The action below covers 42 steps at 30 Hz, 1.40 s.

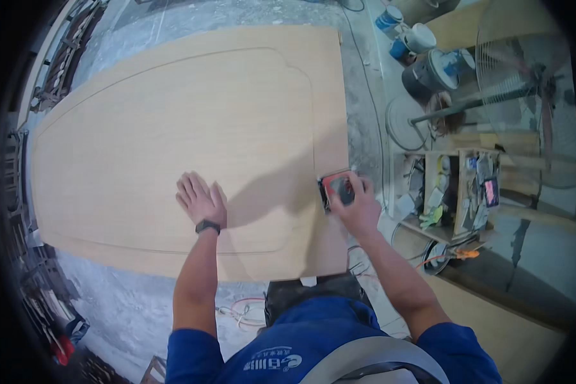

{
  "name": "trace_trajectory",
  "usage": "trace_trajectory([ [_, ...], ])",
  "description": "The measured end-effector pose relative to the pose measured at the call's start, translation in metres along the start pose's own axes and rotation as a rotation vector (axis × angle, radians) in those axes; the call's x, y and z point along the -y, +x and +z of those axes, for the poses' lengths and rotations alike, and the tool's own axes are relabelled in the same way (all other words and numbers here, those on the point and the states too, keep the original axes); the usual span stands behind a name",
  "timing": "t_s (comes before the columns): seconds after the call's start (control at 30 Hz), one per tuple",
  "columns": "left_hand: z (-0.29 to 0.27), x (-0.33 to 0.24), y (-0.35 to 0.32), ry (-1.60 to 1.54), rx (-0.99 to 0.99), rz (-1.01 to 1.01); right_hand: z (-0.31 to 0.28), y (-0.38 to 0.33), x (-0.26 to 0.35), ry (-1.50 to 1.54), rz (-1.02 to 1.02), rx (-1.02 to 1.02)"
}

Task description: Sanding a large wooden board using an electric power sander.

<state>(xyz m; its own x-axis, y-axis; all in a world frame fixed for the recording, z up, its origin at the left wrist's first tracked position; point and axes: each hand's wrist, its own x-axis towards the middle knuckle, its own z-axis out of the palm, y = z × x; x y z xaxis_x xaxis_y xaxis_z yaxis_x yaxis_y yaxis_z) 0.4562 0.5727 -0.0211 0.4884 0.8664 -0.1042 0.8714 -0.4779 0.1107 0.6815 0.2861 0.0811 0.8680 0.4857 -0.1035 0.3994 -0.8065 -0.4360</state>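
Note:
A large pale wooden panel (173, 128) with a thin grooved outline lies flat in front of me. My left hand (203, 203) rests on its surface with the fingers stretched out, a dark band round the wrist. Near the panel's right edge, my right hand (360, 208) grips a red and black sander (338, 188) from above. The sander's flat base sits against the wood beside the groove; its underside is hidden.
A pedestal fan (525, 83) stands at the far right, below several paint buckets (422, 38). An open wooden box of tools (457, 192) is right of the panel. Cables (243, 310) lie on the floor near my legs. Racks (64, 57) line the left side.

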Motion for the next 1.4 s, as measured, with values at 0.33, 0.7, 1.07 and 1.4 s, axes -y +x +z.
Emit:
trace_trajectory([
  [0.33, 0.004, 0.014, -0.033, -0.027, -0.041, 0.045, -0.011, 0.382, 0.055, -0.132, -0.026, -0.078],
  [0.7, 0.002, 0.009, -0.02, 0.042, -0.006, 0.03, 0.0, 0.38, 0.047, -0.204, 0.015, 0.022],
  [1.07, 0.023, -0.011, 0.024, 0.078, -0.073, 0.038, -0.012, 0.043, -0.024, -0.101, -0.065, 0.08],
  [1.4, 0.046, -0.008, 0.048, 0.07, -0.1, 0.038, 0.003, -0.125, -0.03, -0.051, -0.011, 0.138],
])
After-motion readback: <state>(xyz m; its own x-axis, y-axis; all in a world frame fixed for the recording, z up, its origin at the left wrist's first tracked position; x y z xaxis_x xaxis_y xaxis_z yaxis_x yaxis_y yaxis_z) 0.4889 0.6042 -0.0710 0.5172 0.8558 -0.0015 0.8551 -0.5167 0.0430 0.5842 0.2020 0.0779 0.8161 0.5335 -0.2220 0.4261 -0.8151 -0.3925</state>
